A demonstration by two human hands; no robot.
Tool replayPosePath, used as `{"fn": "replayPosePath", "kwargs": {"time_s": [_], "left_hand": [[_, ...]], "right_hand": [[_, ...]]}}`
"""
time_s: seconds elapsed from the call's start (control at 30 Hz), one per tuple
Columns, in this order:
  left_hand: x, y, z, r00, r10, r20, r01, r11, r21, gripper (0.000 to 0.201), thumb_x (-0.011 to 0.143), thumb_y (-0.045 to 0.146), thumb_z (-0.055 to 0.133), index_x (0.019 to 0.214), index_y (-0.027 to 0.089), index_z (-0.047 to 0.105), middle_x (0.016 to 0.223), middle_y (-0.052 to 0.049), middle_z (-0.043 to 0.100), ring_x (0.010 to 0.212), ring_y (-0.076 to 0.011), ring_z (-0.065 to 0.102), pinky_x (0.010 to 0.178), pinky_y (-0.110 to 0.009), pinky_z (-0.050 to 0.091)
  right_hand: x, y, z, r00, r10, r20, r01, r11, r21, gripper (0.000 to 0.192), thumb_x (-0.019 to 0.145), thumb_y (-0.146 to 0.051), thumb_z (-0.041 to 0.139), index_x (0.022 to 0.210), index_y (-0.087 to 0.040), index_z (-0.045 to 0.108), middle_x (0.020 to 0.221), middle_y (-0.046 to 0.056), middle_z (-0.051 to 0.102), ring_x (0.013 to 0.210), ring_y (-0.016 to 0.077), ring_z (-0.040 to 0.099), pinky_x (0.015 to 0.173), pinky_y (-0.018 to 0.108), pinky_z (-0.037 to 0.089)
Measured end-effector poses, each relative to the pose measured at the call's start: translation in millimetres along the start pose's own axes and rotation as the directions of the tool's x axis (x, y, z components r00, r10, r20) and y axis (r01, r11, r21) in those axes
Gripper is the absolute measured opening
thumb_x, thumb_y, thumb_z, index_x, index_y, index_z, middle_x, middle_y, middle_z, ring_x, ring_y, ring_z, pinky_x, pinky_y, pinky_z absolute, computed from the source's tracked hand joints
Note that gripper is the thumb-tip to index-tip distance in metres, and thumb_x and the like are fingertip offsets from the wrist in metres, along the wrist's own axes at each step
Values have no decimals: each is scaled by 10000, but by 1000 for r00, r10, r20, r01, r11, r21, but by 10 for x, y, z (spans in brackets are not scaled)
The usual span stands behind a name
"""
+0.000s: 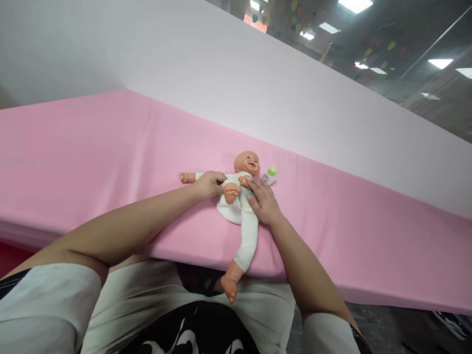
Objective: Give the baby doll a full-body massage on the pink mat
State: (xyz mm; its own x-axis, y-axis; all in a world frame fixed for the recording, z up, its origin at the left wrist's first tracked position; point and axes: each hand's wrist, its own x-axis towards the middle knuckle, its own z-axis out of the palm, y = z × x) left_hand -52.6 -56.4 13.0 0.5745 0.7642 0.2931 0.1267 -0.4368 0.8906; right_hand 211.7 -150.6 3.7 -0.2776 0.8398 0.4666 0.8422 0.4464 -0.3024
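Note:
A baby doll (249, 221) with a soft white cloth body lies on its back on a pink-covered surface. One of its legs is folded up toward its chest, and the other hangs over the front edge. My left hand (210, 185) is closed around the folded leg beside the bare foot; part of its grip is hidden. Over the doll's other side, my right hand (265, 201) holds the doll's arm against its chest, fingers by the small plastic hand and thumb on the body. A small baby bottle (269, 176) with a green cap lies beside the doll's head.
The pink cover (92, 162) stretches to both sides and folds down at the front edge, near my lap. Behind it rises a white wall (221, 78), with a glass panel (361, 54) above showing ceiling lights.

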Motion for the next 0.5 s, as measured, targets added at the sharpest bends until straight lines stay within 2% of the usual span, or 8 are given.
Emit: {"fn": "replayPosePath", "kwargs": {"time_s": [0.07, 0.13, 0.17, 0.23, 0.33, 0.4, 0.5], "left_hand": [[-22, 35, -19, 1000, 26, 7, -26, 999, 33, 211, 681, 340, 762, 694, 138, 706, 748, -25, 649, 675, -144, 598, 594, -249, 458], [-67, 103, -40, 996, 88, 33, -90, 994, 63, 136, 676, 278, 740, 673, 150, 694, 746, -19, 644, 682, -140, 595, 598, -242, 453], [-96, 149, -46, 990, 129, 63, -133, 988, 72, 116, 679, 257, 735, 656, 156, 683, 736, -16, 635, 681, -137, 590, 599, -240, 450], [-160, 256, -41, 966, 212, 151, -224, 972, 68, 129, 699, 244, 750, 636, 162, 674, 726, -14, 619, 673, -130, 583, 606, -240, 452], [-253, 401, 7, 915, 288, 283, -310, 950, 36, 160, 734, 273, 798, 659, 167, 705, 729, -11, 600, 650, -120, 565, 610, -249, 459], [-299, 451, 52, 889, 293, 351, -314, 950, 3, 180, 731, 297, 819, 656, 177, 709, 709, -2, 588, 626, -118, 540, 583, -252, 444], [-339, 455, 114, 883, 267, 387, -268, 962, -52, 229, 693, 326, 839, 608, 191, 675, 670, 3, 586, 601, -122, 520, 544, -258, 418]], "right_hand": [[12, 48, -2, 996, 32, -80, -28, 999, 44, 577, 1011, -432, 577, 1558, -250, 537, 1588, 115, 578, 1510, 340, 487, 1273, 614, 365], [15, 130, -5, 971, 152, -182, -135, 986, 100, 603, 958, -462, 650, 1513, -239, 573, 1483, 132, 660, 1381, 340, 600, 1197, 593, 465], [12, 186, -9, 944, 235, -230, -205, 968, 146, 608, 929, -481, 684, 1479, -235, 597, 1423, 134, 696, 1319, 338, 641, 1159, 585, 500], [-5, 323, -30, 860, 409, -304, -323, 899, 294, 600, 893, -511, 717, 1408, -216, 628, 1306, 134, 747, 1204, 315, 703, 1102, 558, 549], [-59, 583, -99, 734, 593, -330, -345, 745, 571, 608, 918, -556, 667, 1397, -193, 579, 1271, 143, 748, 1129, 264, 739, 1021, 490, 605], [-112, 771, -151, 654, 690, -312, -339, 635, 695, 635, 938, -585, 631, 1437, -208, 516, 1314, 148, 720, 1103, 241, 750, 940, 446, 640], [-193, 1011, -196, 479, 856, -196, -442, 428, 788, 685, 903, -523, 709, 1463, -232, 444, 1188, 113, 747, 889, 207, 777, 777, 389, 676]]}}
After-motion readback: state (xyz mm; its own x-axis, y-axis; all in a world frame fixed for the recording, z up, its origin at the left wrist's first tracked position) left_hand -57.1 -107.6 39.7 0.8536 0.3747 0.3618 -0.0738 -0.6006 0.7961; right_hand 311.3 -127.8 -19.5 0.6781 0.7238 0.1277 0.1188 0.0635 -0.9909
